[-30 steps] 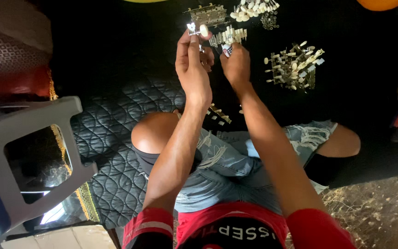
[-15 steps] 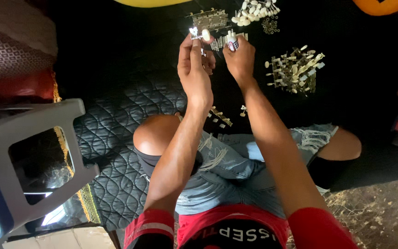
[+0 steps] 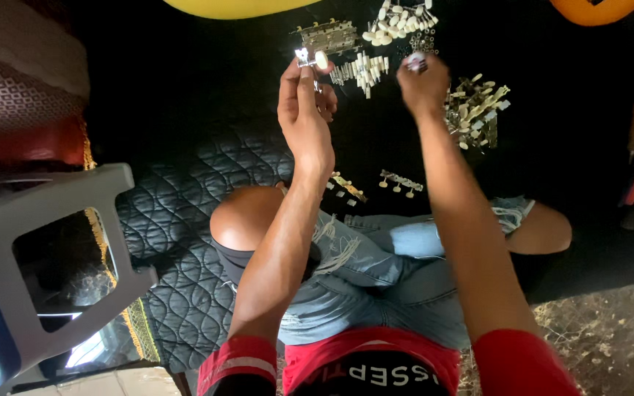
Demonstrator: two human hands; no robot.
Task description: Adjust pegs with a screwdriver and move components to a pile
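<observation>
My left hand point(image 3: 306, 103) is raised over the dark quilted mat and pinches a small metal tuning peg with a cream knob point(image 3: 312, 59) between its fingertips. My right hand point(image 3: 423, 84) has drawn apart to the right, its fingers closed around a small metal part point(image 3: 414, 63) near a pile of brassy pegs with cream knobs point(image 3: 476, 108). Between the hands lies a cluster of cream-knobbed pegs point(image 3: 361, 71). Farther back sit a metal peg strip point(image 3: 326, 35) and a heap of cream knobs point(image 3: 400, 16).
Two short peg strips point(image 3: 401, 181) point(image 3: 348, 186) lie on the mat point(image 3: 177, 220) near my bent knee point(image 3: 247, 216). A grey plastic stool point(image 3: 45, 257) stands at the left. Yellow point(image 3: 236, 7) and orange point(image 3: 596, 9) rounded objects show at the top edge.
The hands were together over the pegs. Now my right hand has moved away to the right, toward the brassy pile, while my left still holds the peg up.
</observation>
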